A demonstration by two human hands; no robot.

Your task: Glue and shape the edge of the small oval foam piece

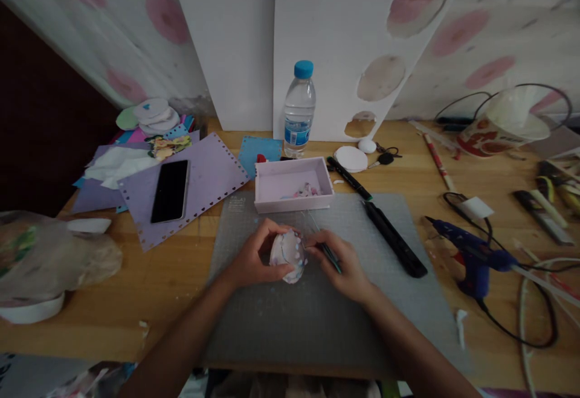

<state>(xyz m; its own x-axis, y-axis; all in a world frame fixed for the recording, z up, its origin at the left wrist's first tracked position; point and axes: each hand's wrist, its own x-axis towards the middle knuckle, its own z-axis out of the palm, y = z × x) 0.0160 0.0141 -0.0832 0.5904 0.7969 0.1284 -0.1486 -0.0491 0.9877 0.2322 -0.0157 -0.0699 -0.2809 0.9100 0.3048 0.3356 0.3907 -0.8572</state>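
**Egg-shaped thing on the grey mat, both hands busy**

Forearms came in from the bottom edge, nearest to us, and met over the grey cutting mat (317, 319) on the wooden table (172, 271). Our left hand (251, 259) was curled around a pale egg-shaped piece (287, 255), fingers wrapped over its top and thumb under it, so it sat held just above the middle of the mat. It had little pink and blue dots along its edge. Our right hand (347, 265) was right beside it, fingers pinched on a thin dark tool (330, 255) whose tip pointed at the piece. Couldn't tell whether the tip was actually touching.

Just behind the hands sat a shallow pink tray (292, 202) with a few small bits inside, straddling the mat's far edge. A water bottle (299, 111) with a blue cap stood upright behind that. A long black bar-like tool (394, 238) lay on the mat to the right, and a blue glue gun (473, 259) sat further right on the table, cord trailing. Over on the left, a black phone (170, 191) lay face up on a purple punched sheet (212, 174).
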